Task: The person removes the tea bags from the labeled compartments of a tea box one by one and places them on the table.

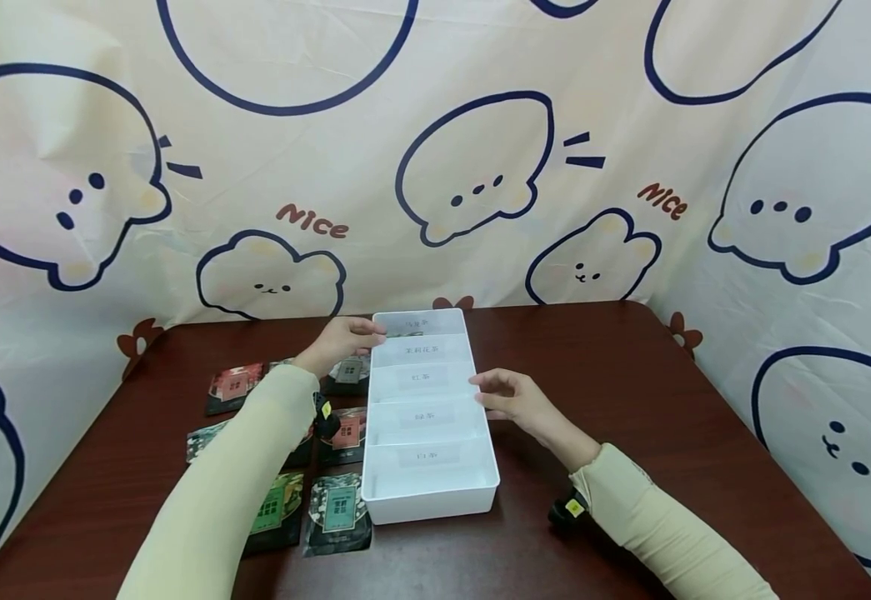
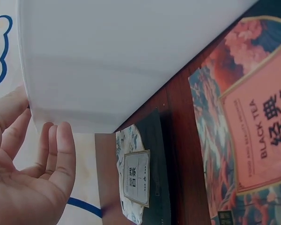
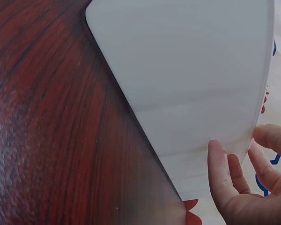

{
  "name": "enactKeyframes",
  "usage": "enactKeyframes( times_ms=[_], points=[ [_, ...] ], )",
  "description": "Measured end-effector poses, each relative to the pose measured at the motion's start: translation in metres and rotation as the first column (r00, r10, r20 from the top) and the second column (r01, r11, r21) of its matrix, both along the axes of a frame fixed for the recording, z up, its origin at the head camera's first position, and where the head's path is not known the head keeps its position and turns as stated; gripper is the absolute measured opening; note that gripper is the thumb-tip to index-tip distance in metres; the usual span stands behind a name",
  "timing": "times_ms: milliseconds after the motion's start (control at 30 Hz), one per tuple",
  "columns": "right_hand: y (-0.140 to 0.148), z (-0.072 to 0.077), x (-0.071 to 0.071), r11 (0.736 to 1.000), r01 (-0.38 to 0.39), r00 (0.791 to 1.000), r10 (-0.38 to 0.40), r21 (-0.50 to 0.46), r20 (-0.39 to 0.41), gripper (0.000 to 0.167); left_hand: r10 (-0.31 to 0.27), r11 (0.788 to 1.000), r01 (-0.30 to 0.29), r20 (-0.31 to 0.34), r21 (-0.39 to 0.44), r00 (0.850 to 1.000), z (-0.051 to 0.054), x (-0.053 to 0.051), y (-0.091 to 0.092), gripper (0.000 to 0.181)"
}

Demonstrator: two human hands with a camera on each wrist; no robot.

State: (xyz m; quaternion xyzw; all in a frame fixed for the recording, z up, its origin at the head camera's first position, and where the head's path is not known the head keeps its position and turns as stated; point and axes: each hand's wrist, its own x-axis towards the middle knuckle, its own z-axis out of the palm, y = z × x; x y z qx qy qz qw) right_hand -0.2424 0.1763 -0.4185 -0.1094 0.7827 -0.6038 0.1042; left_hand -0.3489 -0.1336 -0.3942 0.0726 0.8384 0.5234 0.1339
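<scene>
A long white divided storage box (image 1: 435, 475), with printed Chinese labels in its compartments, stands lengthwise on the table. At its far left rim is my left hand (image 1: 341, 343); in the left wrist view the thumb is at the rim and the curled fingers lie against the outer wall. My right hand (image 1: 513, 402) holds the right side likewise, its fingertips at the rim and wall in the right wrist view. A small patterned item (image 1: 407, 335) shows in the farthest compartment; the nearer compartments show only labels. A dark tea pouch (image 1: 348, 375) lies beside the box, near my left hand.
More tea pouches lie left of the box: a pink-labelled black tea pouch (image 1: 345, 433), a teal-labelled one (image 1: 339, 510), a green one (image 1: 276, 507) and a red one (image 1: 234, 387). My left sleeve hides some. A printed curtain (image 1: 375, 167) hangs behind the brown table (image 1: 600, 358).
</scene>
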Motion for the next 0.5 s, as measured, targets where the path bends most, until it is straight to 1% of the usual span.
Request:
enactKeyframes(
  times_ms=[133, 233, 400, 500],
  points=[
    [-0.0007, 0.0003, 0.0001, 1.000, 0.002, 1.000, -0.002, -0.007, 0.001, 0.033, 0.019, 1.000, -0.019, 0.006, -0.021, 1.000, 0.0008, 0.0005, 0.0004, 0.032],
    [-0.0012, 0.0005, 0.0002, 1.000, 0.004, 1.000, -0.004, -0.007, 0.001, 0.033, 0.035, 0.999, -0.035, -0.001, -0.029, 0.999, 0.0011, 0.0012, 0.0013, 0.031],
    [-0.0014, 0.0006, -0.0002, 1.000, -0.001, 1.000, 0.001, -0.011, -0.001, 0.033, 0.049, 0.998, -0.050, -0.034, -0.032, 0.998, 0.0016, 0.0025, 0.0025, 0.030],
    [-0.0005, 0.0005, -0.0002, 1.000, -0.002, 1.000, 0.002, -0.011, -0.004, 0.033, 0.049, 0.998, -0.051, -0.057, -0.042, 0.997, 0.0057, 0.0034, 0.0021, 0.031]
  ],
)
